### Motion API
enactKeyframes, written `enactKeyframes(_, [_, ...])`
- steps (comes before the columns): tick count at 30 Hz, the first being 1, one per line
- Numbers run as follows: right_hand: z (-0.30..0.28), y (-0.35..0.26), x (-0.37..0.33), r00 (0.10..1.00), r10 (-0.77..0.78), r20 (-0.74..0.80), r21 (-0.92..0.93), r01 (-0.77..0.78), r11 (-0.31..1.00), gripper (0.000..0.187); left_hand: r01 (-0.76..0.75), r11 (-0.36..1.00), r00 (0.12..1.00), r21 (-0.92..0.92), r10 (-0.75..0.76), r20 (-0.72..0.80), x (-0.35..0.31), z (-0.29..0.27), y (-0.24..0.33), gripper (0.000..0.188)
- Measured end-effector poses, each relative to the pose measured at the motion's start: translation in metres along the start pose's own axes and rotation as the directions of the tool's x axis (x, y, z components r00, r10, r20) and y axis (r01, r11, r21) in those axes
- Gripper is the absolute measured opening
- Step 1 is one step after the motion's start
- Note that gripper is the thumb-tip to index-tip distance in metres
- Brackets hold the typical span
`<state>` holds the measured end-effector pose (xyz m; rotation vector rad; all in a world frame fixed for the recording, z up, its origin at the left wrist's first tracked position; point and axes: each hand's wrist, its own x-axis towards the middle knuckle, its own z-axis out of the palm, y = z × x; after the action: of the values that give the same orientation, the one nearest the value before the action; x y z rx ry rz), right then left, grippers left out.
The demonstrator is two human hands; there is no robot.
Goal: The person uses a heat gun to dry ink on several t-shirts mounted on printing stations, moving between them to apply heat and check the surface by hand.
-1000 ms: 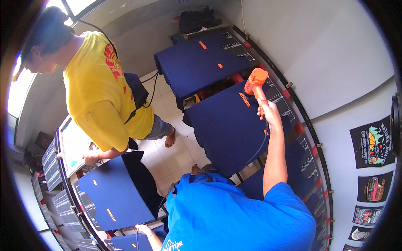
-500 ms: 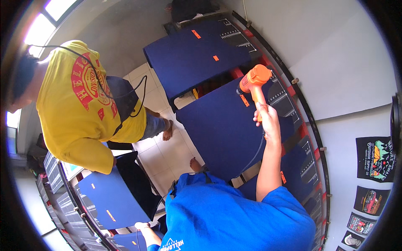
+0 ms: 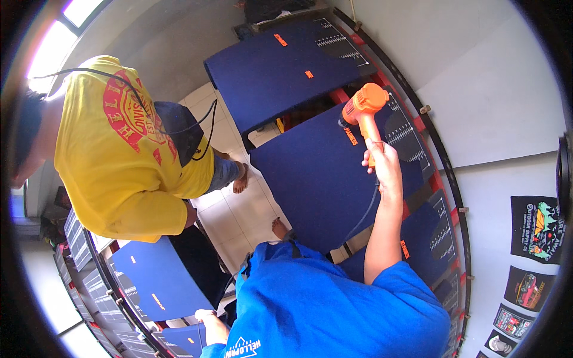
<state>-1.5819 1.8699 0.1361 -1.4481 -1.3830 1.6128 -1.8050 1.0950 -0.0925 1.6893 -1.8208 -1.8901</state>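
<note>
My right hand point(image 3: 385, 167) is wrapped round the handle of an orange heat gun point(image 3: 365, 110). Its dark nozzle sits just above a small orange print point(image 3: 350, 136) on a navy fabric panel point(image 3: 316, 179). From the handle a dark cord point(image 3: 361, 221) trails down across the panel. At the lower left, my left hand point(image 3: 206, 315) looks closed beside another navy panel point(image 3: 158, 280). A thin dark cord point(image 3: 199, 337) runs just below that hand; whether the fingers hold it is unclear.
More navy panels with orange prints lie on boards, including a far one point(image 3: 280, 71). A curved black rail point(image 3: 439, 146) borders them at right. A person in a yellow shirt point(image 3: 119, 173) stands at left, near the tiled floor point(image 3: 233, 215). Printed cloth samples point(image 3: 537, 230) hang on the right wall.
My right hand and the heat gun have shifted slightly upward. The person in yellow has moved a little right, the bent arm further over the left panel.
</note>
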Motion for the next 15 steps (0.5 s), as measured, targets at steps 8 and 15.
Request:
enactKeyframes(8, [0.000,-0.006,-0.009,1.000,0.010,-0.017,-0.072,-0.012,0.997,0.029,0.005,1.000,1.000,-0.002,-0.005,0.008,0.005,-0.008,-0.001,0.046])
enactKeyframes(15, [-0.004,-0.001,-0.010,1.000,0.010,-0.017,-0.140,-0.013,0.990,0.029,0.012,1.000,1.000,-0.009,-0.012,0.010,0.005,-0.015,-0.005,0.046])
